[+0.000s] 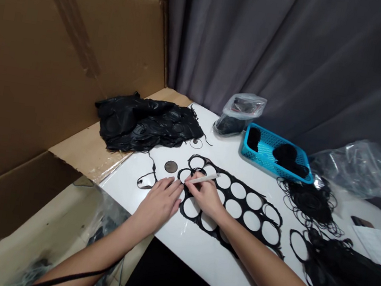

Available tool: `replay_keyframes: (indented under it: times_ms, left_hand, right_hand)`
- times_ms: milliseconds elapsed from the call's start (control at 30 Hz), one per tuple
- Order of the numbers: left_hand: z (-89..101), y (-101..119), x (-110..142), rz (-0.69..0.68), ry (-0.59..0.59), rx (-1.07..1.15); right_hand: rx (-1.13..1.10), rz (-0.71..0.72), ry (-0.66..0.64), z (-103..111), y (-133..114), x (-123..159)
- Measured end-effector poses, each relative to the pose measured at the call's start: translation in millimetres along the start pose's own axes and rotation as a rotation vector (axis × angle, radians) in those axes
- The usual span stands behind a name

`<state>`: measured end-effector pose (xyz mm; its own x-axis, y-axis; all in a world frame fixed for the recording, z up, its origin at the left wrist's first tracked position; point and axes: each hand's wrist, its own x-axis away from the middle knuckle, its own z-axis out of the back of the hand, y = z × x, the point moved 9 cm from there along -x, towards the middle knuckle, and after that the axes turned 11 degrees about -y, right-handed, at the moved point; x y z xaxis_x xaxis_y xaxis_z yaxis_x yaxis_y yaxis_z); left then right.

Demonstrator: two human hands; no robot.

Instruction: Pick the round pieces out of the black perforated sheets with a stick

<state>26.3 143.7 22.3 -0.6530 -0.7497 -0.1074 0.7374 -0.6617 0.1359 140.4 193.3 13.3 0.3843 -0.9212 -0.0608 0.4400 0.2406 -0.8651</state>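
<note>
A black rubber-like sheet point(244, 205) with rows of round holes lies flat on the white table. My right hand point(206, 195) grips a slim white pen-like tool point(209, 177), its tip down at the sheet's left end beside a hole. What the tip touches is too small to make out. My left hand point(161, 200) rests palm down against the same end, fingers stretched out and close to the tool tip, holding nothing. Just beyond my left fingers lies a dark round disc point(170, 167). A thin black loop point(146, 181) is to the left of it.
A pile of black sheets point(143, 124) lies at the back left beside a large cardboard box point(66, 38). Behind are a clear bag point(241, 112) and a blue basket point(261, 160) with black pieces. Black rings point(310, 201) and more black scrap point(352, 282) lie right.
</note>
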Motion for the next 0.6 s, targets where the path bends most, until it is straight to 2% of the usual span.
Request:
replay_keyframes:
  times_ms: [133,233,300,367,433,500,567,600]
  left_hand:
    - [-1.3,0,0,0.002,-0.003,0.012]
    - [-2.5,0,0,0.001,0.008,0.020]
    - [-2.9,0,0,-0.004,0.015,0.024]
    - [-2.7,0,1,-0.008,0.019,0.023]
    - [-1.6,0,1,-0.015,0.022,0.015]
    - [0.7,-1,1,-0.021,0.023,0.003]
    - [4.5,-1,0,-0.031,0.023,0.008]
    - [6.9,-1,-1,-0.032,0.024,0.017]
  right_hand:
    - [0.163,0.119,-0.008,-6,-13,6]
    - [0.354,0.218,-0.101,-16,-22,6]
    - [0.458,0.227,-0.128,-9,-18,-5]
    - [0.502,0.162,-0.014,23,-7,-22]
    - [0.487,0.018,0.237,78,12,-34]
    - [0.433,-0.116,0.448,128,30,-34]
    - [0.336,-0.214,0.535,159,47,-28]
    - [0.248,-0.250,0.533,164,55,-23]
